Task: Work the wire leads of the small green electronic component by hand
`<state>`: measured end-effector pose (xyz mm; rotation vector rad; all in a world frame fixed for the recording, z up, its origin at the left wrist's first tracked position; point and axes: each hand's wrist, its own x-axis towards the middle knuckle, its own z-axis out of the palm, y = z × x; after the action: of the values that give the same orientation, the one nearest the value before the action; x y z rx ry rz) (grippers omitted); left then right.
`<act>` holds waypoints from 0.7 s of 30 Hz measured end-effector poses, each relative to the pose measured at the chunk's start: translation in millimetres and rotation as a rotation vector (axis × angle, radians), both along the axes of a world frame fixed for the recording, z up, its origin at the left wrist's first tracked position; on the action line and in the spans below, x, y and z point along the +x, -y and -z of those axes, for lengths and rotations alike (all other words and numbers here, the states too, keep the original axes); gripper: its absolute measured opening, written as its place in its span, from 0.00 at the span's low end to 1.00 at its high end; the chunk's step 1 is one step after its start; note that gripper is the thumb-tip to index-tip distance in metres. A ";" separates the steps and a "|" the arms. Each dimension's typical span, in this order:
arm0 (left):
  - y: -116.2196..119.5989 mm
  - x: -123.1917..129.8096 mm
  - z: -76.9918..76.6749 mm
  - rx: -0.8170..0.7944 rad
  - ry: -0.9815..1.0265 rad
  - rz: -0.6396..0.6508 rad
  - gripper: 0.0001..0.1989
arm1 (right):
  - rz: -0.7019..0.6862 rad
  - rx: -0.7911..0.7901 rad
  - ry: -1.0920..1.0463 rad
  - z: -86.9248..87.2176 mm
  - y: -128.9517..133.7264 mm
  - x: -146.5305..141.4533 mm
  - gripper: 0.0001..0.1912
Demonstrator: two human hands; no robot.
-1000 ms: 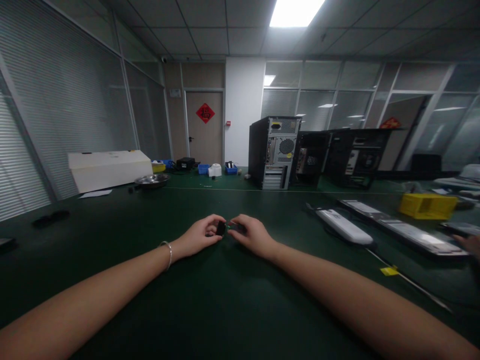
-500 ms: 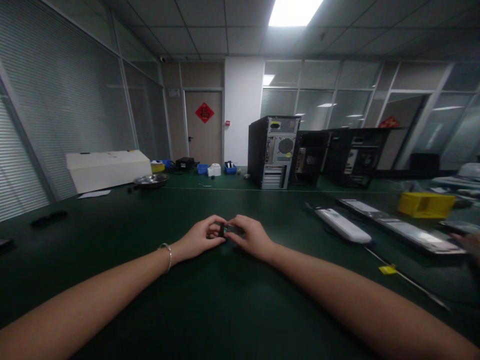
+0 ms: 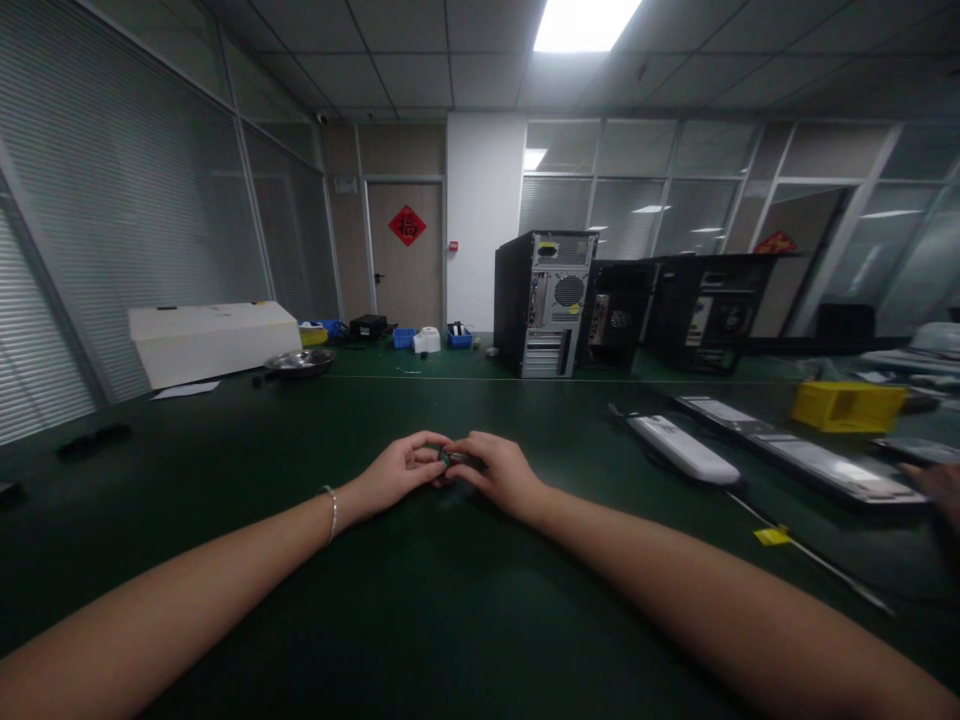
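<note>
My left hand (image 3: 405, 468) and my right hand (image 3: 499, 472) meet over the middle of the dark green table (image 3: 465, 600). Between their fingertips is a small dark part with a bit of green (image 3: 445, 459), perhaps a little circuit board; its kind is too small to make out. Thumb and fingers of the left hand pinch it from the left. From the other side, the right hand's fingers close on its right end, where a thin greyish piece shows. Most of the part is hidden by the fingers.
Computer towers (image 3: 536, 305) stand at the back right. A white power strip (image 3: 686, 450), long flat devices (image 3: 810, 455), a yellow bin (image 3: 847, 407) and a co-worker's hand (image 3: 934, 485) are on the right. A metal bowl (image 3: 300, 362) and white box (image 3: 214, 340) sit back left.
The small part has turned between my fingers, so its dark upright face shows less. My left fingers have closed in around it; both hands stay in nearly the same place.
</note>
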<state>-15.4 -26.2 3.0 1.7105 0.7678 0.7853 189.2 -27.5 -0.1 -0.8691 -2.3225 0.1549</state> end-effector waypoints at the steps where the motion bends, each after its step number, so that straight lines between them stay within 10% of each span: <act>1: -0.6 0.2 0.5 0.014 -0.003 -0.010 0.18 | -0.008 0.006 0.009 -0.1 0.6 -0.2 0.15; 21: -9.6 -1.3 11.3 0.043 -0.023 -0.109 0.18 | 0.043 0.202 0.259 -1.3 1.6 -2.6 0.12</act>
<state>-16.7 -16.6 -8.3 1.7298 0.8719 0.8632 186.6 -29.1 1.2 -0.8785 -2.5008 -0.2201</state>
